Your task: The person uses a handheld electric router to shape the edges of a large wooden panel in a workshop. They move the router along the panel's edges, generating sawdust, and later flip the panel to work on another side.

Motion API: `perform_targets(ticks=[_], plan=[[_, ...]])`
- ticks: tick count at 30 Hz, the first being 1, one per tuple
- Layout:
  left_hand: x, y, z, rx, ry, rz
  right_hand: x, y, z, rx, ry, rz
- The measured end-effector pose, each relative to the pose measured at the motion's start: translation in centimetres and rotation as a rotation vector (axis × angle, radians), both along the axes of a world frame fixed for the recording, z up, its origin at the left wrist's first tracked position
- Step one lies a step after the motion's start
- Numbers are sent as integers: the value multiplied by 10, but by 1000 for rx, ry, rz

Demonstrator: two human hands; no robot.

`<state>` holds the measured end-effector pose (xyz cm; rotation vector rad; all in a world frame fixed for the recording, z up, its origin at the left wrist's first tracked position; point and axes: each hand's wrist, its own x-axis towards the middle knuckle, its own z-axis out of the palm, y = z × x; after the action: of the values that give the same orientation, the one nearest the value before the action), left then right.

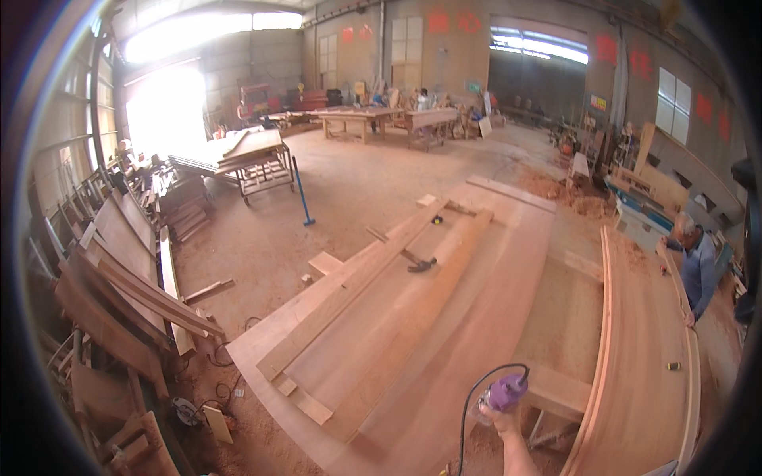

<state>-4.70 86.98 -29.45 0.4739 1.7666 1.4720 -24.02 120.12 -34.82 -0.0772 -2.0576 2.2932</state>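
Purple power tool point(508, 389), black cord point(468, 404) attached, was gripped in the right hand point(500, 417), fingers wrapped round its body. Position: near the lower edge of the view, just right of a large wooden panel point(512, 289). State of left hand could not be told; it lay outside the view. On the panel lay a long wooden frame point(417, 317); within it, a claw hammer point(423, 265), and toward the far end a small black-and-yellow object point(436, 220). Further right, a co-worker point(698, 266) in a blue-grey top stood beside a second long panel point(639, 357). Sawdust covered the floor point(349, 178).
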Motion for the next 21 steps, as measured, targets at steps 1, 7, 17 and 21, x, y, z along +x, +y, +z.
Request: perform_targets(ticks=[1,7,17,21], plan=[[4,-4,5,-7,15,2,11,-4,3,1,-8,-9],[39,-18,11,-15,86,-29,39,-6,-19,84,35,-75],[118,5,-72,105,107,-135,-5,11,-110,374,48,-144],[123,22,-128,76,10,102,-26,4,-168,235,0,17]])
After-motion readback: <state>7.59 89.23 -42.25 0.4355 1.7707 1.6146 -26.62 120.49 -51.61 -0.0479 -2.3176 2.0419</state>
